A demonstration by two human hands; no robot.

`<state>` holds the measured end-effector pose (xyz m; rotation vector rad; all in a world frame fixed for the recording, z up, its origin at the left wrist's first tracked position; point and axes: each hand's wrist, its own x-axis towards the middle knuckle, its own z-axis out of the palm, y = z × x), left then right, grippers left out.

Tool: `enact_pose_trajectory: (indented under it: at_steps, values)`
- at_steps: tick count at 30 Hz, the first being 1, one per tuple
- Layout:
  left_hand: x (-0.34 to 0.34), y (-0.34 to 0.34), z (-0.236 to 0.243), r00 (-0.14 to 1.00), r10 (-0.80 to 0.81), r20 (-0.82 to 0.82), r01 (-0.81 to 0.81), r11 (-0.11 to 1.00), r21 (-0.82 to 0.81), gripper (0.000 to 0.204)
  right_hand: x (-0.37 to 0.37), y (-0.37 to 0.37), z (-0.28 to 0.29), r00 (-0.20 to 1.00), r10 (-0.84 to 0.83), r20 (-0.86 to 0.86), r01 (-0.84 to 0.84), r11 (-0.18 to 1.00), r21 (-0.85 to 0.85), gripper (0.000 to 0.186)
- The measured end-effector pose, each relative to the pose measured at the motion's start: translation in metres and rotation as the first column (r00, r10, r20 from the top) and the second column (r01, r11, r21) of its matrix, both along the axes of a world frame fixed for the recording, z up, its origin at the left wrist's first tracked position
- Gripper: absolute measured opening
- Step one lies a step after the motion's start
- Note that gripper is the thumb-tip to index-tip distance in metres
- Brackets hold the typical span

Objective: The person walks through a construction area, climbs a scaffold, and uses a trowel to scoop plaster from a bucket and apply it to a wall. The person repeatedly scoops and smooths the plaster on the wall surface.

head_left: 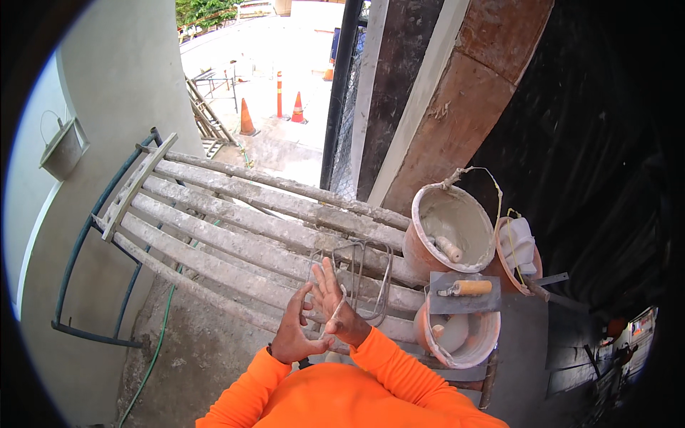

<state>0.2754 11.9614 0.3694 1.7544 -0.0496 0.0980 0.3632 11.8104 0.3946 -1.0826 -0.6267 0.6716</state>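
In front of my chest my hands are raised close together over the scaffold planks. My left hand (294, 334) has its fingers curved and its thumb apart, with nothing visible in it. My right hand (338, 308) holds its fingers stretched upward. A thin pale strand (342, 297) runs along the right palm; I cannot tell if it is a cord or a plaster smear. Just beyond the hands, bent metal rods (389, 274) rest on the planks (235, 246). To the right, a plastering trowel (467, 289) with a wooden handle lies across the rim of an orange bucket (488, 335).
A larger mortar-coated bucket (414, 239) stands behind the trowel, beside another orange bucket (534, 267) holding white pieces. A blue metal frame (77, 210) supports the planks' left end. A green hose (158, 339) crosses the floor. Traffic cones (247, 118) stand outside.
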Motion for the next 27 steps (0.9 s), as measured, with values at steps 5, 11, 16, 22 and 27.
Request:
enact_pose_trajectory:
  at_steps: [5,11,16,22,27]
  values:
    - [-0.001,-0.005,-0.001,0.996,-0.053,0.068,0.065,0.978,-0.201,0.119,-0.012,-0.002,0.006,0.998,0.027,-0.06,-0.027,1.0,-0.008,0.173]
    - [0.001,-0.002,0.012,0.987,-0.131,0.094,0.141,0.984,-0.113,0.115,-0.017,0.0,0.009,0.992,-0.032,-0.119,0.038,0.998,0.041,0.18]
    - [0.002,-0.009,0.019,0.992,-0.047,0.115,0.053,0.997,-0.052,0.121,-0.014,-0.002,0.016,0.992,-0.103,-0.073,0.112,0.986,0.128,0.172]
    - [0.003,-0.013,0.011,0.989,0.094,0.11,-0.108,0.986,0.126,0.14,-0.02,-0.013,0.034,0.913,-0.395,-0.105,0.396,0.918,-0.017,0.089]
    - [0.008,0.017,0.012,0.947,0.288,-0.143,-0.319,0.79,-0.524,0.141,-0.022,-0.025,0.036,0.892,-0.439,-0.109,0.436,0.899,-0.044,0.057]
